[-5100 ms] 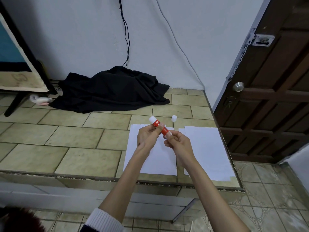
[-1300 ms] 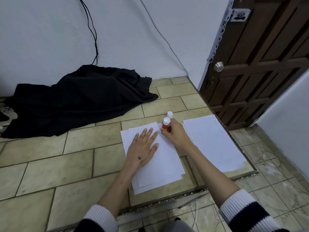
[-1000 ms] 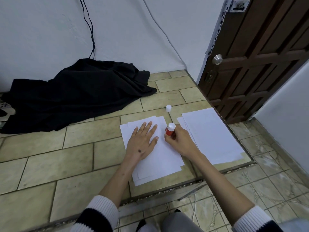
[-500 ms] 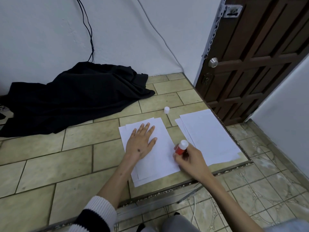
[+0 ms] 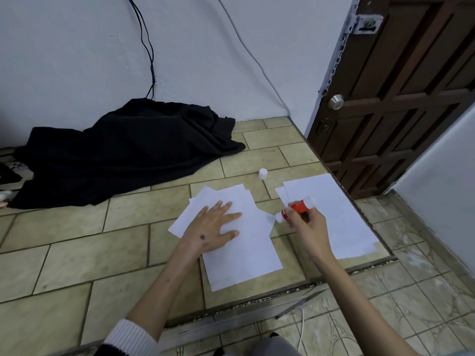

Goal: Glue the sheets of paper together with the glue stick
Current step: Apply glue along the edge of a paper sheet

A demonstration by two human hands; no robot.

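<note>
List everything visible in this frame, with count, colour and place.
paper stack: several sheets, white, on floor under left hand
second paper stack: several sheets, white, by the door
glue stick: one, red and white, in right hand
cap: one, white, on tile beyond the papers
cloth: one, black, heaped by wall
cables: black and white, on wall
door: one, brown, right
left hand: flat on paper stack
right hand: grips glue stick

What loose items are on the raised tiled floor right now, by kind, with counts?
Paper piles: 2, one under the left hand, one to its right
Glue sticks: 1, gripped by the right hand
White caps: 1
Black cloths: 1
Total: 5
</note>
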